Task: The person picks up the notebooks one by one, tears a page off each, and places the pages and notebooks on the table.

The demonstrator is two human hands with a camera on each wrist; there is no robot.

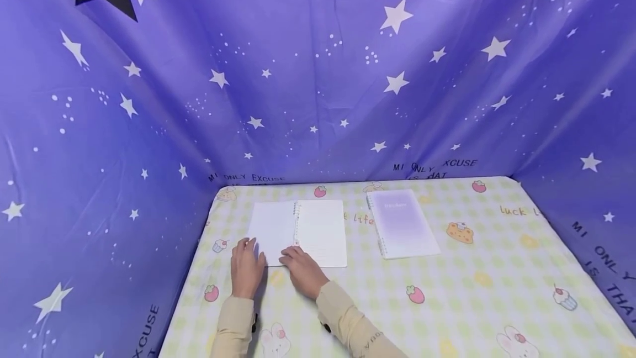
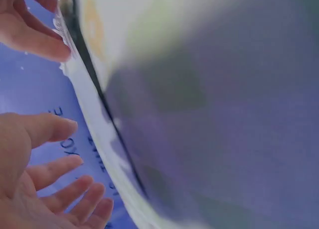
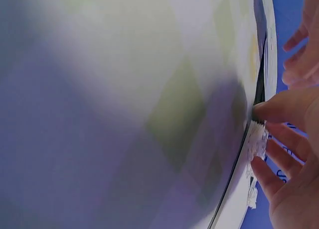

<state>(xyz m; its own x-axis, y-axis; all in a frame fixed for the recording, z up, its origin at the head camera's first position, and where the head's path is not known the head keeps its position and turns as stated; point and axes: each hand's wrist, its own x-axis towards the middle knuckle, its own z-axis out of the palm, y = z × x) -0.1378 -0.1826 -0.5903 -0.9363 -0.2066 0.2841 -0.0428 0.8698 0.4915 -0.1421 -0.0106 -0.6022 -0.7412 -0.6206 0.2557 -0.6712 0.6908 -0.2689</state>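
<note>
Open notebook [image 1: 320, 231] laid beneath two hands

The open notebook is placed toward the left of the counter [image 1: 367, 314], its ringed spine [image 1: 296, 222] pointed away from the near side, along the pages' long axis. Its near left corner is met by the left hand [image 1: 247, 269], whose fingers are spread apart. The right hand [image 1: 304, 272] is set at the spine's near end; whether anything is pinched there cannot be told. A closed purple notebook [image 1: 404, 225] is laid to the right, its far end tilted leftward, its pale title too faint to be read. "luck" is printed on the cloth [image 1: 477, 303], "MI ONLY EXCUSE" on the curtain [image 1: 318, 98]. Open room is left between the notebooks and toward the right edge.
</note>
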